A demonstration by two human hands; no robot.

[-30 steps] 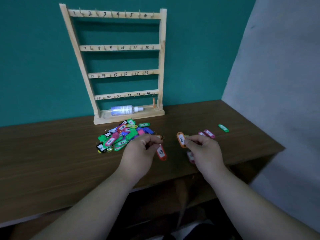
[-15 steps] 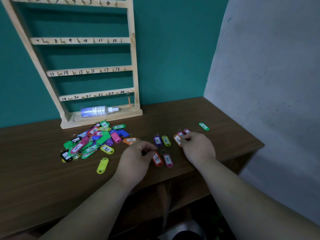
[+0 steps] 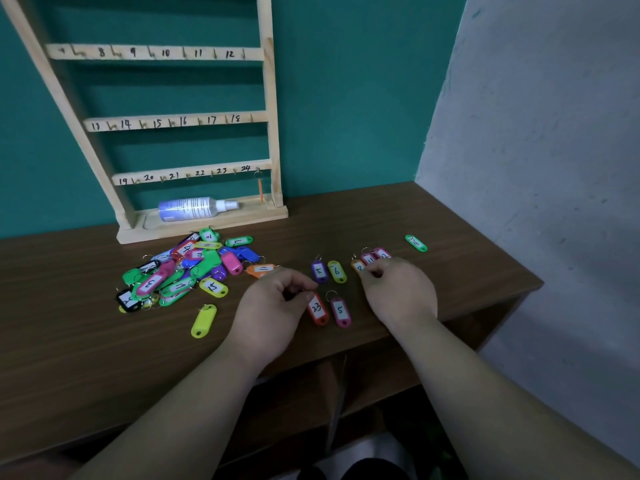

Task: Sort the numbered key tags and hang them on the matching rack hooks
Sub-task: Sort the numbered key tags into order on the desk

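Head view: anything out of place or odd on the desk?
A spray bottle lies on its side in the base tray of the rack, unrelated to the tag pile. Also, one yellow tag lies apart from the pile, with no number showing.

I note left hand pinching ring end of red tag 23, tag flat on table. Right hand pinches orange tag 8 beside pink tags. I see mixed tag pile before rack base.
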